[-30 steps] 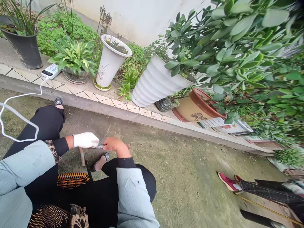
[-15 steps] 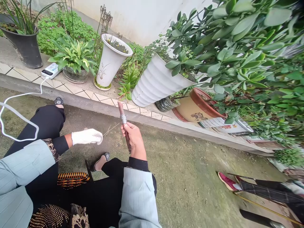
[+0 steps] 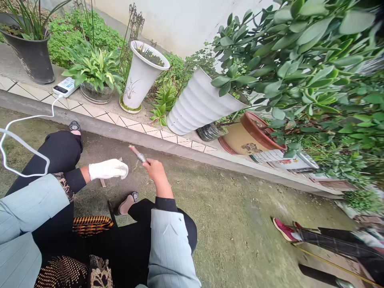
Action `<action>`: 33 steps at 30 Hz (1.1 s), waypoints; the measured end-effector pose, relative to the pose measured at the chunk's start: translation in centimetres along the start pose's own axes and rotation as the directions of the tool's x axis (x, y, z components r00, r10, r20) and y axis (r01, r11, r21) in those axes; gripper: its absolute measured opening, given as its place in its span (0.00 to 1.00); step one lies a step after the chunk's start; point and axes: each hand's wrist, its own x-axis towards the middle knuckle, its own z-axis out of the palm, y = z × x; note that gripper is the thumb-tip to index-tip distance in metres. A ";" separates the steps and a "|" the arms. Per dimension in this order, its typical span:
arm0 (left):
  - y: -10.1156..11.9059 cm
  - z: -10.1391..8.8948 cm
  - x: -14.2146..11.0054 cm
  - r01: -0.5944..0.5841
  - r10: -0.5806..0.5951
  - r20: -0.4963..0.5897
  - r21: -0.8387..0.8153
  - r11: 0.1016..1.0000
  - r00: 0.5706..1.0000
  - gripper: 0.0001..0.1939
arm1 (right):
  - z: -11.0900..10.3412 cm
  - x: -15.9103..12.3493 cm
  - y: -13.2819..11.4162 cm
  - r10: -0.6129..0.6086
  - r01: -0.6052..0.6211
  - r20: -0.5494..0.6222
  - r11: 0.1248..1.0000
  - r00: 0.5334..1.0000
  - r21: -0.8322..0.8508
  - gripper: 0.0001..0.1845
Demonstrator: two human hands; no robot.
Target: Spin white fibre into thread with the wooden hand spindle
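Observation:
My left hand (image 3: 108, 169) wears a white glove, its fingers pinched together over the ground. A thin wire ran from these fingers half a second ago; now it is too faint to follow. My right hand (image 3: 156, 170) is bare and wrapped round a brown wooden stick (image 3: 135, 151). Silvery wire (image 3: 141, 157) is coiled about the stick just beyond my thumb. The stick tilts up to the left, its tip pointing away from me, its lower end hidden by my hand. Behind the glove, the end of a light strip (image 3: 103, 183) shows on the ground.
A tiled ledge (image 3: 106, 117) carries a white tapered pot (image 3: 139, 78), a ribbed white pot (image 3: 198, 104) and a power bank (image 3: 66, 87) with a white cable (image 3: 28, 118). At the right are another person's legs and a red shoe (image 3: 283, 229). A patterned cushion (image 3: 91, 226) lies below me.
My right hand has moved left and slightly down, and the stick has swung from nearly upright to leaning left. My gloved left hand has barely moved. The light strip behind it now shows.

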 end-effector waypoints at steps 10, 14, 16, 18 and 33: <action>-1.3 -0.9 0.5 -0.020 0.037 -0.159 0.103 0.994 0.987 0.14 | -1.7 -3.1 -1.4 -0.527 0.253 0.687 0.848 0.500 0.466 0.14; -2.1 0.1 0.9 -0.053 0.057 -0.079 0.051 0.997 0.995 0.16 | -3.5 -3.2 0.2 -0.437 0.146 0.256 0.698 0.862 0.701 0.16; -2.1 0.8 1.0 -0.057 0.058 -0.012 0.046 0.997 0.998 0.16 | -3.0 -2.6 0.8 -0.302 0.113 0.110 0.634 0.947 0.765 0.15; -1.8 1.2 1.0 -0.034 0.033 0.013 0.050 0.998 0.999 0.16 | -2.1 -1.7 1.2 -0.152 0.083 0.020 0.640 0.988 0.764 0.14; -0.7 -0.4 0.1 -0.035 0.067 -0.090 0.325 0.945 0.994 0.13 | 1.6 -1.7 -2.6 -0.198 0.250 0.805 0.966 0.559 0.064 0.06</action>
